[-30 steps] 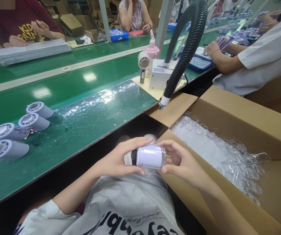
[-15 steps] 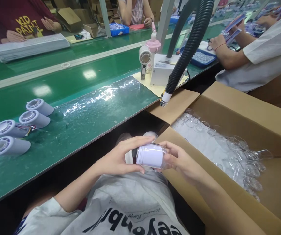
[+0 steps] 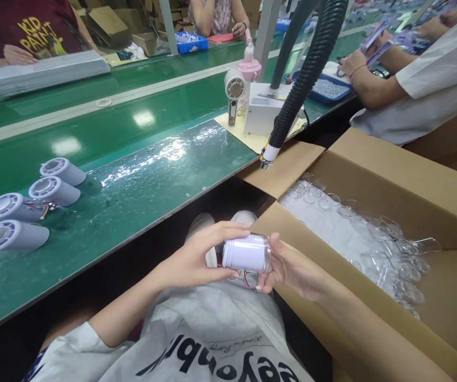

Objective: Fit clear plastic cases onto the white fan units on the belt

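A pale lavender cylinder [image 3: 245,253] with a clear cover around it lies sideways between my hands, above my lap. My left hand [image 3: 200,254] grips its left end, thumb below and fingers over the top. At the right end, my right hand [image 3: 286,265] holds the clear cover between thumb and fingers. A thin red and dark wire [image 3: 247,280] hangs below the cylinder near my right fingertips. Several similar lavender cylinders [image 3: 24,236] lie on the green bench at the left, some with wires.
An open carton [image 3: 371,207] at the right holds many clear covers [image 3: 383,254]. A black corrugated hose [image 3: 308,79] hangs over the bench edge beside a white box [image 3: 262,114] and a handheld fan [image 3: 234,90]. People work across and at the right.
My right fingers have shifted on the cylinder's right end, with the thumb now higher. The wire has come into view beneath. Across the bench, a person's raised hand has lowered.
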`<state>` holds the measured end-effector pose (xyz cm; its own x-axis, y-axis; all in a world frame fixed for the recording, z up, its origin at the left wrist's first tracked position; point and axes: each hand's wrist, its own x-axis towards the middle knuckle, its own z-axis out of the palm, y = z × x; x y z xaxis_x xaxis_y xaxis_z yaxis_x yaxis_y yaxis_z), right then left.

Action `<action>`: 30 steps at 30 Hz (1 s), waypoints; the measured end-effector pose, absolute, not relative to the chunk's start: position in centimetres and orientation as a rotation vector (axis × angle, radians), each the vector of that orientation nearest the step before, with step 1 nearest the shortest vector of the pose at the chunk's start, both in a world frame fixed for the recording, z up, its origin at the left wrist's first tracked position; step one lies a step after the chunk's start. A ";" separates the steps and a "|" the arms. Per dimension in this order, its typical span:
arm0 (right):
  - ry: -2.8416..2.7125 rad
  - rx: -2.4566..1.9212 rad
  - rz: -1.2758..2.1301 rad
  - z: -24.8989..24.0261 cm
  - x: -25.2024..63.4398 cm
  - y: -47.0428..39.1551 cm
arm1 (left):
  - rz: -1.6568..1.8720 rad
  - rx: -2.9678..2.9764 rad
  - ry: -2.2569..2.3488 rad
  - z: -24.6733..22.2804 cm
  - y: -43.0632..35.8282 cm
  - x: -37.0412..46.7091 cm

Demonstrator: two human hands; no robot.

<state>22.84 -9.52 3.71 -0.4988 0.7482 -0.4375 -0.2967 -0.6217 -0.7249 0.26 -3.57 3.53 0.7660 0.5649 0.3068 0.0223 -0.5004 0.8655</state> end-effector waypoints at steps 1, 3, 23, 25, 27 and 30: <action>-0.822 -1.008 2.133 3.7 22.8 -9.6 | 0.698 1.979 0.474 3.7 -3.7 0.2; -0.982 -1.002 2.067 3.5 22.8 -9.7 | 0.664 1.912 0.535 3.9 -4.0 0.2; -1.497 -0.976 1.370 3.0 23.4 -11.0 | 0.469 1.432 0.494 4.3 -4.5 -0.3; -1.533 -0.994 1.336 3.1 23.5 -11.1 | 0.466 1.434 0.480 4.1 -4.6 -0.1; -1.553 -1.000 1.288 3.1 23.4 -11.1 | 0.483 1.465 0.485 3.9 -4.7 0.0; -1.627 -1.013 1.116 2.6 23.4 -11.0 | 0.531 1.546 0.503 3.5 -4.6 0.1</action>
<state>23.36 -11.01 2.57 -0.2686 0.9385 0.2170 0.1357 0.2599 -0.9560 0.11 -4.65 3.46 0.7915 0.6105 0.0283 -0.0046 -0.0403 0.9992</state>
